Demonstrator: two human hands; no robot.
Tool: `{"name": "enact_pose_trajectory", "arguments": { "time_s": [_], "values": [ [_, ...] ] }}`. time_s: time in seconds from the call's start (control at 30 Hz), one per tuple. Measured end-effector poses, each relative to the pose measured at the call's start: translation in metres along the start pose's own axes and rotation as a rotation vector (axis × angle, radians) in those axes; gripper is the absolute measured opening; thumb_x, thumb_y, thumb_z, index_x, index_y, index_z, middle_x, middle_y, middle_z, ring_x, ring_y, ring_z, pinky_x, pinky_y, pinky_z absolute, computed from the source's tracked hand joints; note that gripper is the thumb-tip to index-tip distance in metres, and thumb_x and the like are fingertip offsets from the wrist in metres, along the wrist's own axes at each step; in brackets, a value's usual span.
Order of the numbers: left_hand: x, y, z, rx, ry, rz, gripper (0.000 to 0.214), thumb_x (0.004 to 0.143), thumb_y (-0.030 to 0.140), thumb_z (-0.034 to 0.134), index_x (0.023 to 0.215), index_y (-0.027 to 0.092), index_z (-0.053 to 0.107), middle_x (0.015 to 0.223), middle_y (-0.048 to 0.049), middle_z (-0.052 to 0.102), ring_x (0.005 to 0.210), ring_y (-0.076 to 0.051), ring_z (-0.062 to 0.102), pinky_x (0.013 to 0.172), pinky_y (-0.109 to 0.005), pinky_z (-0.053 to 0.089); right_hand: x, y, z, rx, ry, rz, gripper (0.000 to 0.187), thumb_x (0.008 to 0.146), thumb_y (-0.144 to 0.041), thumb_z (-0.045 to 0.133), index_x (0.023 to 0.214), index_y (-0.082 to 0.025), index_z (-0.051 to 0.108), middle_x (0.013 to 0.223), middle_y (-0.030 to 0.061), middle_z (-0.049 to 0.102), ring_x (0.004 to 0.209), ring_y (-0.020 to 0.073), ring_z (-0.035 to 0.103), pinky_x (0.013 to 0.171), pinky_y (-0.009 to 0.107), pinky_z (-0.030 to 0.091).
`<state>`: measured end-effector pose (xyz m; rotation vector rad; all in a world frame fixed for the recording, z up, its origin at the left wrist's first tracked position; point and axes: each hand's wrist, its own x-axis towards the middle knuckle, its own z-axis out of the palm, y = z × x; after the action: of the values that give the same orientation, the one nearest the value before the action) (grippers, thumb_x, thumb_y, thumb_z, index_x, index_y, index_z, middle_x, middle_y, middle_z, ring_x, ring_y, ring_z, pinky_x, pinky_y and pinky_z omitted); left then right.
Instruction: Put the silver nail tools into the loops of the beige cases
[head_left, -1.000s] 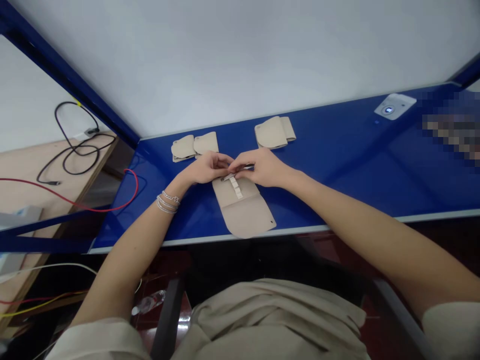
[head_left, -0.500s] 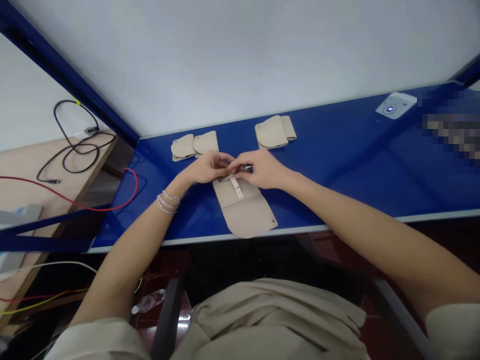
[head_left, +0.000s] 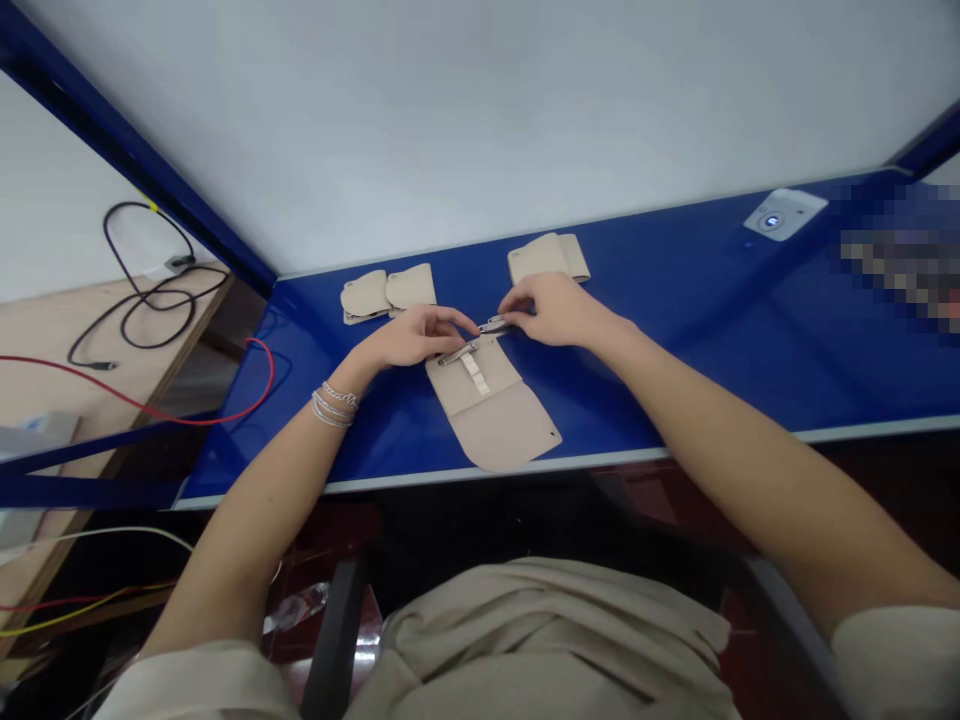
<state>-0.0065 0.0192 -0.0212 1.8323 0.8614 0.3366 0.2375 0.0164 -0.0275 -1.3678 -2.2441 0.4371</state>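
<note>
An open beige pouch (head_left: 495,410) lies flat on the blue table (head_left: 675,330), its flap toward me and small loops down its middle. My left hand (head_left: 416,338) rests on the pouch's far edge, fingers pinched on a small metal tool (head_left: 459,351) lying there. My right hand (head_left: 551,305) is just beyond the pouch's far right corner, fingers curled on another small metal tool (head_left: 495,323).
Two closed beige pouches (head_left: 386,292) lie at the back left of the table, another closed beige pouch (head_left: 550,257) behind my right hand. A white device (head_left: 784,212) sits at the far right. A red cable (head_left: 187,400) and black cable (head_left: 142,300) lie to the left.
My right hand has drawn away from my left, moving right and farther back with a small metal tool. My left hand stays on the pouch's far edge.
</note>
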Motion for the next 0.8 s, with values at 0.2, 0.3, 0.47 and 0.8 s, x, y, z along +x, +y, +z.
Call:
{"name": "enact_pose_trajectory", "arguments": {
  "time_s": [0.2,0.3,0.47,0.8],
  "values": [
    [-0.0002,-0.0031,-0.0023,0.010,-0.011,0.015,0.042,0.082,0.031,0.069,0.119,0.009,0.066,0.077,-0.0062,0.070,0.059,-0.010,0.053,0.054,-0.021,0.039,-0.0013,-0.0035,-0.0042,-0.044,0.010,0.003,0.017,0.077,-0.023,0.068,0.087,-0.016,0.079,0.086,0.0096,0.076,0.080,0.0233,0.067,0.077,0.035,0.053],
    [-0.0007,-0.0015,-0.0026,0.001,-0.027,0.019,0.045,0.080,0.031,0.071,0.119,0.010,0.066,0.081,-0.0077,0.072,0.062,-0.011,0.057,0.056,-0.022,0.042,-0.0007,-0.0026,-0.0068,-0.030,0.059,0.052,0.017,0.079,-0.020,0.064,0.085,-0.015,0.079,0.081,0.0094,0.075,0.077,0.0226,0.067,0.078,0.036,0.053],
    [-0.0020,0.0020,-0.0029,0.014,-0.056,0.013,0.046,0.078,0.029,0.073,0.120,0.010,0.065,0.087,-0.0093,0.074,0.070,-0.013,0.063,0.061,-0.022,0.047,0.0004,-0.0023,-0.0042,0.026,0.117,0.139,0.020,0.080,-0.018,0.062,0.090,-0.012,0.078,0.082,0.0106,0.075,0.077,0.0227,0.067,0.080,0.037,0.054],
    [-0.0027,0.0033,-0.0018,0.006,-0.037,-0.013,0.049,0.078,0.033,0.074,0.119,0.009,0.065,0.088,-0.0100,0.073,0.072,-0.014,0.064,0.063,-0.024,0.048,0.0011,-0.0016,0.0000,-0.049,-0.049,0.182,0.017,0.079,-0.017,0.064,0.086,-0.015,0.079,0.080,0.0100,0.075,0.076,0.0229,0.067,0.078,0.034,0.052]
  ]
}}
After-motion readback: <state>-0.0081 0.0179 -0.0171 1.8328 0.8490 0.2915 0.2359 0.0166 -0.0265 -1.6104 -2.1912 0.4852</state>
